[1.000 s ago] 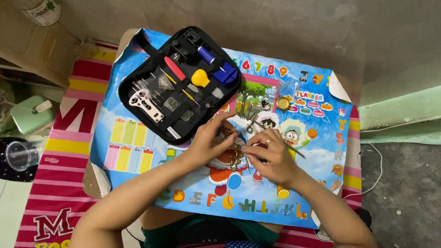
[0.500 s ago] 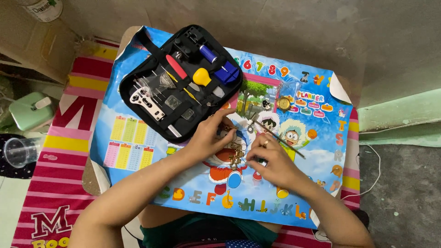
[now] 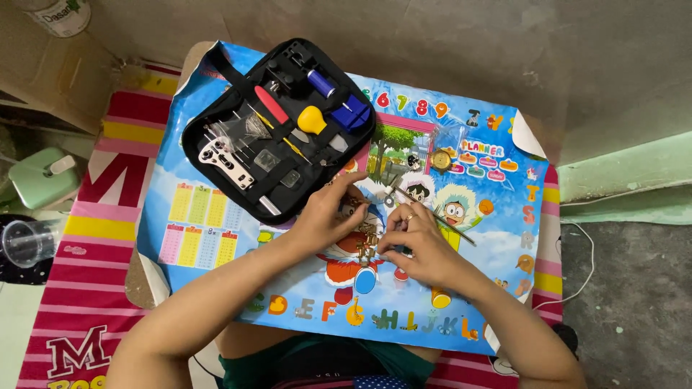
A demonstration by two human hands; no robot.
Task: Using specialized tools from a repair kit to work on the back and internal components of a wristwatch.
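Note:
My left hand and my right hand meet over a small gold metal watch band lying on a colourful cartoon poster that covers a small table. The fingertips of both hands pinch the band from either side. A thin metal tool sticks out from under my right hand towards the right. A round gold watch case lies apart on the poster, beyond the hands. An open black tool case with a red-handled tool, a yellow knob and a blue holder sits at the far left of the poster.
The table stands on a red, pink and yellow striped mat. A clear plastic cup and a pale green container lie at the left. Cardboard is at the far left corner. A white cable runs along the bare floor at the right.
My right hand has drawn back in from the right and closed on the band next to my left hand. The view has shifted slightly.

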